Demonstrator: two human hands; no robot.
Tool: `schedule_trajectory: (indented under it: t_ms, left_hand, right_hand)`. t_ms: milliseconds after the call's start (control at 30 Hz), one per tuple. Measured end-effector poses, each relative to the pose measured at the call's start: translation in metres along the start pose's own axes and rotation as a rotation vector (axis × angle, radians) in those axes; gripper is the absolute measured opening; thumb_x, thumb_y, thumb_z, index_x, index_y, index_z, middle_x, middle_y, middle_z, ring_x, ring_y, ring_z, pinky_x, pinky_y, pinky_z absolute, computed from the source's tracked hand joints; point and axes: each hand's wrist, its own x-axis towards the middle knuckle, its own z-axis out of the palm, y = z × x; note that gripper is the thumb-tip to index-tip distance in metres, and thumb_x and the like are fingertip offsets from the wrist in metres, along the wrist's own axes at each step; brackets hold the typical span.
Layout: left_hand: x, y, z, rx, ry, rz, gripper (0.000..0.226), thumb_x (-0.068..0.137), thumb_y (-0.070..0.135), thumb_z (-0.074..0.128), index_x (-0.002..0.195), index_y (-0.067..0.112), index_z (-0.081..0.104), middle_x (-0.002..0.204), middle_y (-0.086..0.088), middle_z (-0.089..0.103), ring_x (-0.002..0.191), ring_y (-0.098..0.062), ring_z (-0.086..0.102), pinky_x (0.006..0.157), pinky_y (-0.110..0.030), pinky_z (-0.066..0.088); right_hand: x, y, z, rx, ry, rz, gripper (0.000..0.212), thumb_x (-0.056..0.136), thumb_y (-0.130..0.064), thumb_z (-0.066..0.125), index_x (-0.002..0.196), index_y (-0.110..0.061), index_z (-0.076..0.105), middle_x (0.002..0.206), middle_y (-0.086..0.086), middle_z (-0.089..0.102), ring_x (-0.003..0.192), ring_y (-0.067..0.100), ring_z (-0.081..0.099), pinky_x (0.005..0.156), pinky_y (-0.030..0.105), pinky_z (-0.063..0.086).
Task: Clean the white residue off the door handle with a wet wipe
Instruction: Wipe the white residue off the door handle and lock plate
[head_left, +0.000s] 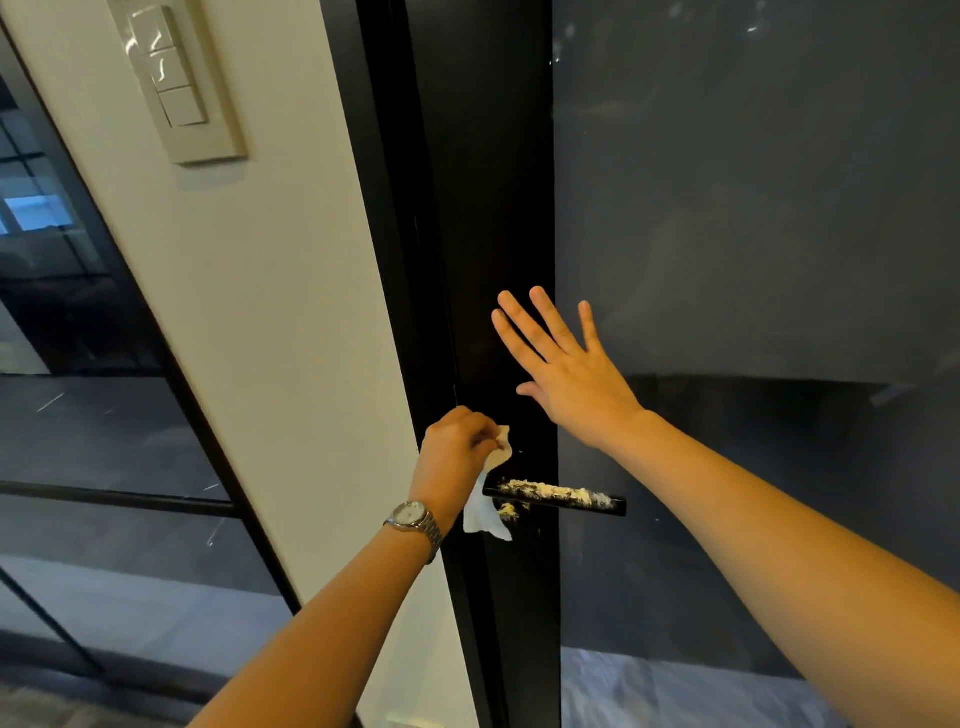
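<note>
The dark door (488, 208) fills the right of the view, its black stile beside a cream wall (270, 312) that carries a switch plate (176, 83) near its top edge. The right hand (566, 374) lies spread, fingers straight, over the stile above the door handle (571, 508), seemingly bracing the door. The left hand (457, 441), a watch (413, 514) on its wrist, pinches the wet wipe (485, 512) at the handle's inner end. White residue (545, 490) coats the handle's top. Wiping looks barely begun, and the next move calls for a firm stroke outward along the bar.

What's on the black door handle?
Crumbly white residue covers the black bar-shaped door handle. The white wet wipe in the left hand hides part of its left end.
</note>
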Motion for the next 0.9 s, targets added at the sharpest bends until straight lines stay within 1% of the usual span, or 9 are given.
schedule_trajectory:
  t_ms: [100,200,333,400,500,633,700,833,900]
  left_hand:
    - [0.008,0.008,0.006,0.127,-0.139,0.121,0.017,0.087,0.015,0.058,0.098,0.004,0.066,0.103,-0.01,0.056,0.09,-0.02,0.054,0.075,-0.023,0.047]
    - [0.014,0.021,0.012,0.357,-0.264,0.209,0.023,0.089,0.016,0.051,0.109,0.007,0.061,0.111,-0.011,0.048,0.098,-0.025,0.051,0.068,-0.023,0.037]
    - [0.021,0.024,0.01,0.409,-0.375,0.223,0.024,0.09,0.017,0.051,0.111,0.011,0.062,0.11,-0.009,0.051,0.094,-0.026,0.056,0.071,-0.029,0.045]
    - [0.024,0.02,0.003,0.291,-0.35,0.181,0.021,0.086,0.018,0.058,0.104,0.012,0.067,0.105,-0.007,0.055,0.09,-0.024,0.058,0.073,-0.028,0.047]
    - [0.019,0.01,-0.008,0.157,-0.231,0.138,0.021,0.085,0.022,0.062,0.1,0.01,0.07,0.098,-0.007,0.061,0.086,-0.021,0.059,0.078,-0.031,0.05]
    - [0.011,0.002,-0.01,0.249,-0.15,0.283,0.018,0.085,0.016,0.062,0.099,0.007,0.07,0.099,-0.011,0.063,0.093,-0.024,0.057,0.077,-0.03,0.049]
    - [0.014,0.002,-0.006,0.283,-0.168,0.41,0.012,0.077,0.008,0.069,0.089,0.007,0.072,0.089,-0.012,0.063,0.081,-0.026,0.058,0.067,-0.028,0.048]
    - [0.018,0.005,0.001,0.373,-0.309,0.591,0.022,0.07,0.005,0.075,0.09,0.014,0.073,0.084,-0.009,0.061,0.074,-0.024,0.056,0.057,-0.03,0.053]
    - [0.021,0.008,-0.001,0.453,-0.377,0.633,0.022,0.079,0.013,0.069,0.1,0.017,0.071,0.095,-0.007,0.06,0.085,-0.024,0.053,0.07,-0.032,0.052]
  right_hand:
    - [0.0,0.0,0.001,-0.016,0.008,0.0,0.088,0.079,-0.036,0.067,0.147,-0.014,0.016,0.156,0.006,0.017,0.142,0.027,0.004,0.107,0.058,0.01]
    - [0.0,-0.001,0.001,-0.011,0.01,0.002,0.089,0.078,-0.037,0.068,0.147,-0.014,0.016,0.156,0.006,0.017,0.143,0.027,0.006,0.107,0.058,0.011]
    - [0.0,0.0,0.0,-0.014,0.01,0.0,0.089,0.078,-0.037,0.068,0.147,-0.014,0.017,0.156,0.006,0.018,0.141,0.027,0.005,0.107,0.058,0.011]
    - [0.0,0.0,-0.001,-0.013,0.015,-0.004,0.088,0.078,-0.038,0.068,0.147,-0.014,0.019,0.155,0.006,0.019,0.141,0.028,0.005,0.106,0.057,0.011]
    - [0.0,0.0,0.0,-0.011,0.02,-0.007,0.088,0.078,-0.038,0.067,0.147,-0.013,0.018,0.155,0.007,0.019,0.141,0.028,0.005,0.106,0.057,0.011]
    - [0.0,0.001,0.0,-0.012,0.023,-0.008,0.087,0.079,-0.037,0.067,0.146,-0.013,0.018,0.155,0.007,0.019,0.141,0.028,0.005,0.106,0.058,0.012]
    - [0.0,0.001,0.001,-0.017,0.022,-0.007,0.087,0.079,-0.037,0.067,0.147,-0.013,0.018,0.155,0.007,0.019,0.141,0.027,0.004,0.107,0.058,0.012]
    - [0.0,0.0,0.0,-0.031,0.021,-0.003,0.088,0.077,-0.038,0.068,0.147,-0.014,0.019,0.155,0.006,0.02,0.141,0.027,0.005,0.107,0.058,0.013]
    - [0.0,0.0,0.0,-0.026,0.02,0.0,0.089,0.077,-0.038,0.069,0.147,-0.014,0.019,0.155,0.006,0.02,0.141,0.027,0.006,0.107,0.058,0.013]
